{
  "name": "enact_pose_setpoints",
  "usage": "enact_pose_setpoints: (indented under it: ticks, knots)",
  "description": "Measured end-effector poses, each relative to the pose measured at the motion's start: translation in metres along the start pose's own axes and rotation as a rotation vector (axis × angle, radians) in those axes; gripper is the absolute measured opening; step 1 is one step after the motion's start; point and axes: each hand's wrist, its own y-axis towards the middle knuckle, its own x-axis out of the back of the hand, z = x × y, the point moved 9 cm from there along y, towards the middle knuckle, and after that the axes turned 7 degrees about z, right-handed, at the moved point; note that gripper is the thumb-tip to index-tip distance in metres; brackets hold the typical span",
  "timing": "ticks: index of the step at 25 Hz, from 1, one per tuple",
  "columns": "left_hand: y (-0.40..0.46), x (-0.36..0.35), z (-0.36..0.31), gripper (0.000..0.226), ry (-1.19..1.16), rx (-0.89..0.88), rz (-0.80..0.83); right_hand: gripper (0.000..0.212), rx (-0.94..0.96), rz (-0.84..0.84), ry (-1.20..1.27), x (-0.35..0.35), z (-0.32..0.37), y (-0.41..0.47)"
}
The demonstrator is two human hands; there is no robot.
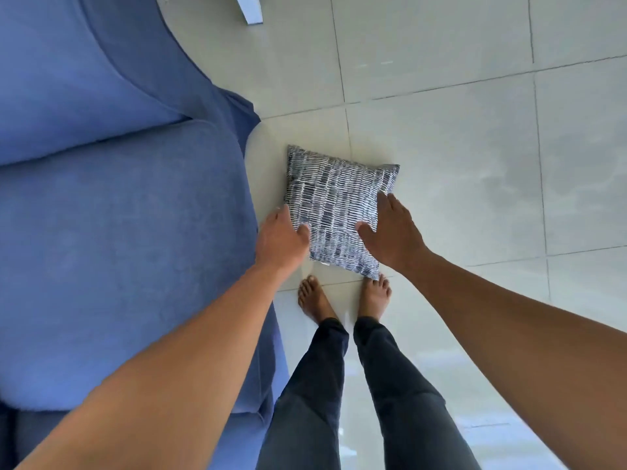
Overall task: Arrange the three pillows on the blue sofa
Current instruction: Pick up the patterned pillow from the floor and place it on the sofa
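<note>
Both hands, left hand [283, 237] and right hand [390, 232], are loosely cupping the pillow [336, 206] edges, fingers half-open; it's probably slipping to the floor [458, 147] if lifted.

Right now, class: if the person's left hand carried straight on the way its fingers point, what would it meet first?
The left hand would meet the patterned pillow first; its fingertips already look to touch the pillow's near-left edge.

One patterned pillow [336, 212] is in sight, just one. One blue sofa [118, 215] with two seat cushions showing. Two hands, the left hand [281, 240] and the right hand [393, 235], and two bare feet.
</note>
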Motion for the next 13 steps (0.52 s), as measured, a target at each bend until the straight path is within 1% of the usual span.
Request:
enact_pose_setpoints:
  ticks: [5, 7, 10, 11, 12, 13]
  knots:
    - [0.126, -0.049, 0.028, 0.064, -0.050, 0.093, -0.021, 0.078, -0.038, -0.018, 0.055, -0.050, -0.049, 0.116]
    - [0.171, -0.069, 0.044, 0.061, -0.078, 0.161, -0.030, 0.078, -0.052, -0.010, 0.058, -0.072, -0.069, 0.161]
    - [0.234, -0.091, 0.064, 0.062, -0.172, 0.261, -0.054, 0.085, -0.112, -0.029, 0.096, -0.096, -0.099, 0.218]
    - [0.249, -0.091, 0.073, 0.064, -0.224, 0.307, -0.079, 0.091, -0.167, -0.055, 0.159, -0.097, -0.111, 0.231]
    - [0.262, -0.095, 0.083, 0.066, -0.300, 0.357, -0.099, 0.096, -0.237, -0.071, 0.287, -0.101, -0.126, 0.242]
    - [0.272, -0.097, 0.096, 0.067, -0.394, 0.387, -0.111, 0.097, -0.299, -0.085, 0.491, -0.107, -0.141, 0.252]
